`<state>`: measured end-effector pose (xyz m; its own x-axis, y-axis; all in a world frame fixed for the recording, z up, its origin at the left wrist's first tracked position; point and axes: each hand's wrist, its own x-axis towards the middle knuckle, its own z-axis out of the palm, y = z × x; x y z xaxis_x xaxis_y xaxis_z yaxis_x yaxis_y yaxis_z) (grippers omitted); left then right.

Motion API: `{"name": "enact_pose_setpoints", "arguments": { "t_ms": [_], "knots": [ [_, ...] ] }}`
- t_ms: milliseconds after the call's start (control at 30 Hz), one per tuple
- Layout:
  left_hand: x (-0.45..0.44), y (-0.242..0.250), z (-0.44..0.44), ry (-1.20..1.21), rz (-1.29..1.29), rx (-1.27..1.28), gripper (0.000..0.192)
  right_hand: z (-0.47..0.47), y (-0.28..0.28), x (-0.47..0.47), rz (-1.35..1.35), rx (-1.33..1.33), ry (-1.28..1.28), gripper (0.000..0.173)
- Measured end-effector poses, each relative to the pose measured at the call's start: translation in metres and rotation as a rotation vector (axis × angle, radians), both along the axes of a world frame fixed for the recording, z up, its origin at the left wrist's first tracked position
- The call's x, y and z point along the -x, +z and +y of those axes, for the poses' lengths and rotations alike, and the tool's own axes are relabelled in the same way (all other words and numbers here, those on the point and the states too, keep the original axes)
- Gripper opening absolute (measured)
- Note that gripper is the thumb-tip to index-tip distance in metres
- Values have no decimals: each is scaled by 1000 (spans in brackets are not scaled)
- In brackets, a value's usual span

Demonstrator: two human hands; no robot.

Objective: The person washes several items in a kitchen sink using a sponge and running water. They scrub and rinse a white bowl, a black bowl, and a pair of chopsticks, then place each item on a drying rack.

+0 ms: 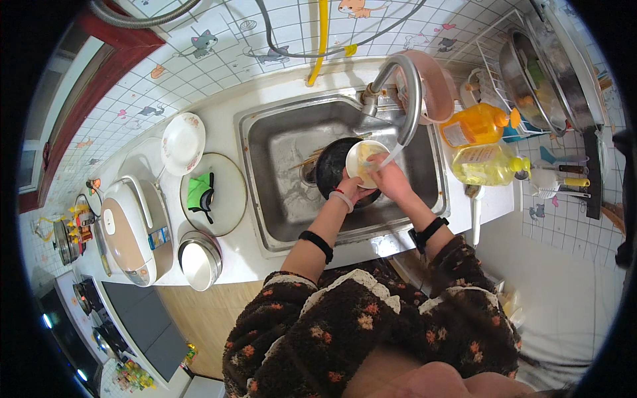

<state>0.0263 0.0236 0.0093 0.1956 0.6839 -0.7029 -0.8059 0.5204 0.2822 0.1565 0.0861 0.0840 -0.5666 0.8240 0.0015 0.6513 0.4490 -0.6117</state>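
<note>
Over the steel sink [283,219], my left hand [352,188] grips a white bowl [354,159] by its near side, tilted, with yellowish wet matter inside. My right hand [390,175] reaches into the bowl with bent fingers; whether they pinch anything is hidden. A whitish stream [391,156], apparently water, runs from the curved faucet [412,99] down onto my right hand. Beneath the bowl sits a black round pan [331,171], partly covered by the bowl and my hands. Several chopsticks [309,161] lie left of the pan, near the drain.
Left of the sink are a floral plate [183,142], a glass lid [231,189] under a green-and-black cloth item [200,191], stacked bowls [198,263] and a rice cooker [134,229]. On the right stand an orange bottle [473,127], a yellow bottle [485,164] and a pink basket [433,84].
</note>
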Motion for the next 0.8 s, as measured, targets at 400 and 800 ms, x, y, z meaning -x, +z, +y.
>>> {"name": "enact_pose_setpoints", "arguments": {
  "t_ms": [400,800],
  "knots": [
    [10,-4,-7,-126,81,-96,80,13,-47,11,-451,48,38,23],
    [31,-6,-11,-70,39,-86,81,6,-45,21,-205,214,129,35]
  ]
}}
